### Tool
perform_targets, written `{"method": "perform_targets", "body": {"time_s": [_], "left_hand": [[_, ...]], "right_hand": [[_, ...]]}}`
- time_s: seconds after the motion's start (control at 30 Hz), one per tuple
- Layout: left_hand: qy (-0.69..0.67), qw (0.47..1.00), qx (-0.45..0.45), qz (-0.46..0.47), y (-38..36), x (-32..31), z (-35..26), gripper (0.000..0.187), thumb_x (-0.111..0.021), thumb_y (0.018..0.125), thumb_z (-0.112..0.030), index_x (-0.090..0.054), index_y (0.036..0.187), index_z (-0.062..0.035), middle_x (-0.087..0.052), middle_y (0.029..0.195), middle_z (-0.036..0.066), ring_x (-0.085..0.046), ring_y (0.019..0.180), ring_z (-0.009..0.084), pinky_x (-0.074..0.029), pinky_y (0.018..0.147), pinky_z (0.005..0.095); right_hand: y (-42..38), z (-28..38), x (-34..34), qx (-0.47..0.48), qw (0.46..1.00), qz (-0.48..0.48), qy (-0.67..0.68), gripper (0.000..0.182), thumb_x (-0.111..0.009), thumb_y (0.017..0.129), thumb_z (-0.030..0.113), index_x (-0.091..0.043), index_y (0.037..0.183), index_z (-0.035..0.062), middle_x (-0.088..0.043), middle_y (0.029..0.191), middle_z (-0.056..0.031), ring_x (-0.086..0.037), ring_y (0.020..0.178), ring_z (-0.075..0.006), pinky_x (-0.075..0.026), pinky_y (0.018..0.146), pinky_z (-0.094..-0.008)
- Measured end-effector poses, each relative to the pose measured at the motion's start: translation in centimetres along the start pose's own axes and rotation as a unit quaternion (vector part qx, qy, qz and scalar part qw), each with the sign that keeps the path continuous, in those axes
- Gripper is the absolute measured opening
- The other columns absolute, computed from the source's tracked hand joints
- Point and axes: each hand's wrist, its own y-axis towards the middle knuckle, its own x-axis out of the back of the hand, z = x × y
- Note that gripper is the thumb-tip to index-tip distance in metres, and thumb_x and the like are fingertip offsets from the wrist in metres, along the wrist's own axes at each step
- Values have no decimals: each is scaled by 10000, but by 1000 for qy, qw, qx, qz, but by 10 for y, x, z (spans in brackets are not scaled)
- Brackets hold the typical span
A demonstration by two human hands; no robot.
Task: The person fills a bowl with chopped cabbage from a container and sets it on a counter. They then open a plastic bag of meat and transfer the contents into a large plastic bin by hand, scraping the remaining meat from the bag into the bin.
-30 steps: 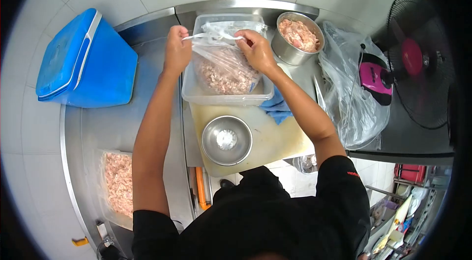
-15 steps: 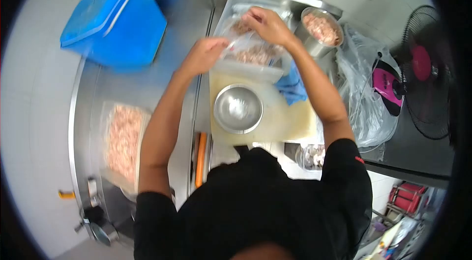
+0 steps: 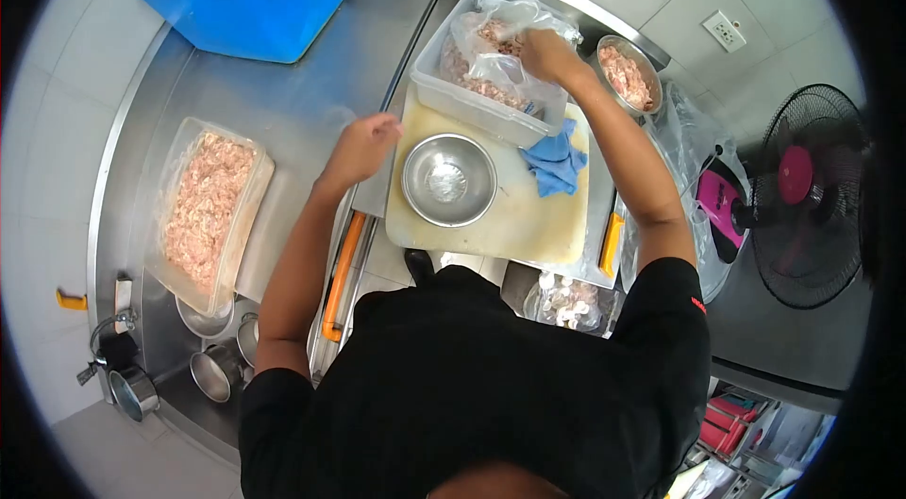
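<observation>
My right hand [image 3: 555, 57] is closed at the edge of a clear plastic bag [image 3: 511, 72], its fingertips partly hidden. Pieces of raw minced or chopped meat [image 3: 491, 91] show in the bag, which lies in a translucent plastic tub [image 3: 472, 112]. To the left of the tub, my left hand [image 3: 363, 152] hangs over the steel counter, fingers curled in, with no object visible in it. A steel mixing bowl [image 3: 448, 180], with nothing but reflections inside, sits on the pale cutting board [image 3: 528, 239]. A blue cloth [image 3: 557, 161] lies beside the tub on the board.
At left, a plastic container of raw meat [image 3: 208, 216] stands on the steel counter near a blue cooler [image 3: 255, 3]. A steel pot of meat [image 3: 628, 79] is behind my right arm. A yellow-handled tool [image 3: 612, 242] and a black fan [image 3: 802, 197] are at right.
My left hand has come away from the bag, moving left and toward me. My right hand has shifted right along the bag. The head view has turned and shifted.
</observation>
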Motion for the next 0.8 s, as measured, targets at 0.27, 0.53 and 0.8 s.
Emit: {"method": "perform_targets", "body": {"time_s": [0.27, 0.53, 0.8], "left_hand": [[89, 993, 49, 55, -34, -46, 29, 285, -581, 787, -184, -557, 958, 42, -609, 824, 190, -600, 717, 292, -460, 660, 385], [-40, 989, 103, -103, -62, -34, 36, 237, -532, 766, -117, -495, 952, 25, -587, 858, 179, -597, 803, 270, -467, 672, 380], [-106, 968, 117, -195, -88, 31, 36, 202, -496, 805, -59, -444, 967, 50, -559, 777, 126, -594, 654, 157, -514, 514, 294]], "right_hand": [[65, -29, -44, 183, 977, -83, 76, 490, -495, 853, 489, -595, 869, 10, -606, 809, -159, -569, 732, -262, -422, 663, -403], [91, -103, -77, 179, 946, 51, 266, 478, -514, 862, 375, -494, 1174, 13, -542, 1148, -138, -504, 1044, -225, -376, 911, -328], [19, -61, -15, 164, 980, 113, 24, 556, -512, 839, 456, -498, 1181, 18, -535, 1170, -193, -488, 1099, -302, -352, 952, -375]]}}
